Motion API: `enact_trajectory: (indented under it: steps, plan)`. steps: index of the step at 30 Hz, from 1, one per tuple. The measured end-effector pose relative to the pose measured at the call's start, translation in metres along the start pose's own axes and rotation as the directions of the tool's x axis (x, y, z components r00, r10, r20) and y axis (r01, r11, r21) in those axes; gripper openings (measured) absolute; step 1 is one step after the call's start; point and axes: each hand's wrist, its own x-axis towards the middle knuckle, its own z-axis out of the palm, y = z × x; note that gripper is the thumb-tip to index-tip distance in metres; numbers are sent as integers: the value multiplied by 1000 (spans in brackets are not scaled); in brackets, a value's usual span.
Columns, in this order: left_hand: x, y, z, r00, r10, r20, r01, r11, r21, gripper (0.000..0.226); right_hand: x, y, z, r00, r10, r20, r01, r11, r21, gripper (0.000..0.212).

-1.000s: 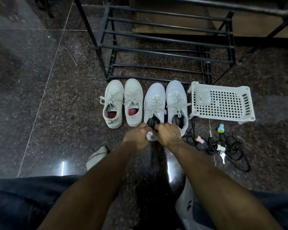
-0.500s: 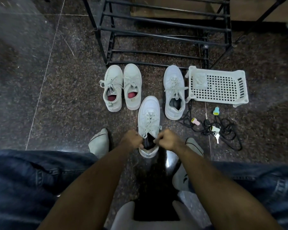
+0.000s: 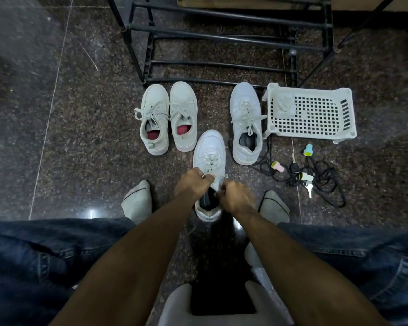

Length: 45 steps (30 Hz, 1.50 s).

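Note:
A white lace-up sneaker (image 3: 210, 147) lies on the dark stone floor between my socked feet, toe pointing away. My left hand (image 3: 192, 185) pinches a lace at its left side. My right hand (image 3: 234, 196) grips the lace or tongue at its right side, over the dark opening. Its matching sneaker (image 3: 245, 114) stands farther back to the right. A pair of pale sneakers with red insoles (image 3: 169, 114) stands to the left of that.
A black metal shoe rack (image 3: 222, 38) stands behind the shoes. A white perforated plastic basket (image 3: 316, 114) lies at the right, with a tangle of black cords, small coloured caps and keys (image 3: 306, 177) in front of it. My knees in jeans frame the bottom.
The white sneaker was pulled out of the row toward me a second ago. Since half a second ago both hands have shifted onto its laces while the shoe stays between my feet.

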Motion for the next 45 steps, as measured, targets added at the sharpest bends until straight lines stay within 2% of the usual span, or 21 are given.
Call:
enact_trajectory:
  steps: [2, 5, 7, 9, 11, 13, 14, 15, 18, 20, 22, 24, 28, 30, 31, 33, 35, 38, 39, 41, 45]
  plan:
    - [3, 10, -3, 1000, -14, 23, 13, 999, 49, 30, 2, 0, -1, 1000, -6, 21, 6, 1000, -12, 18]
    - [10, 16, -7, 998, -66, 14, 65, 997, 43, 38, 4, 0, -1, 1000, -19, 18, 19, 999, -35, 22]
    - [10, 18, -8, 997, -73, -32, 68, 989, -130, 27, 5, 1, 1, 999, -36, 13, 37, 997, -63, 23]
    - [6, 21, -9, 995, -84, -45, 62, 928, -368, 15, 6, 0, 1, 998, -58, 9, 59, 995, -85, 22]
    - [3, 22, -12, 991, -132, -24, 98, 838, -536, 10, 6, 0, 0, 998, -68, 2, 68, 993, -97, 22]
    - [1, 19, -16, 975, -221, 36, 183, 692, -699, 9, 5, 0, -2, 998, -68, 10, 69, 992, -102, 23]
    - [-1, 17, -19, 968, -243, 56, 206, 653, -728, 11, 5, 0, -2, 998, -65, 15, 66, 993, -102, 24]
    - [-2, 15, -21, 968, -243, 57, 209, 663, -718, 14, 5, 0, -2, 998, -61, 18, 62, 993, -100, 24]
    - [3, 8, -17, 991, -132, 39, 132, 827, -547, 30, 5, -1, -3, 998, -54, 33, 57, 995, -85, 23]
    - [7, 5, -14, 998, -11, 67, 27, 970, -243, 35, 6, -1, -4, 998, -49, 47, 53, 995, -81, 22]
    - [7, 7, -11, 995, 58, 78, -68, 989, 129, 25, 7, -1, -6, 997, -44, 56, 48, 996, -80, 23]
    - [5, 12, -7, 996, 77, 46, -86, 968, 235, 16, 7, -1, -5, 998, -43, 56, 47, 996, -72, 21]
    - [7, 16, 2, 1000, 20, -4, -20, 999, 49, 2, 8, 1, -3, 998, -54, 44, 57, 997, -58, 17]
    - [8, 17, 4, 995, -50, -85, 31, 977, -212, 7, 8, 1, -2, 998, -58, 39, 61, 996, -69, 21]
    - [7, 20, 2, 988, -94, -120, 39, 917, -397, 9, 9, 1, -2, 997, -62, 38, 65, 995, -76, 21]
    - [4, 31, -5, 977, -168, -128, 30, 712, -701, 15, 9, 0, -3, 997, -62, 41, 65, 994, -82, 23]
    - [2, 41, -18, 974, -197, -109, 10, 522, -853, 17, 8, 0, -4, 997, -59, 47, 63, 995, -81, 26]
    - [9, 58, -47, 976, -186, -116, -59, 289, -955, 9, 7, 1, -5, 997, -60, 50, 64, 994, -84, 28]
    - [12, 63, -57, 974, -185, -132, -79, 268, -960, 4, 7, 2, -5, 997, -63, 47, 67, 994, -84, 29]
    - [17, 70, -72, 971, -160, -175, -122, 294, -948, 3, 6, 2, -5, 997, -60, 46, 65, 994, -94, 29]
    - [20, 61, -74, 968, -140, -209, -136, 407, -903, 5, 8, -2, -8, 996, -45, 82, 54, 994, -99, 31]
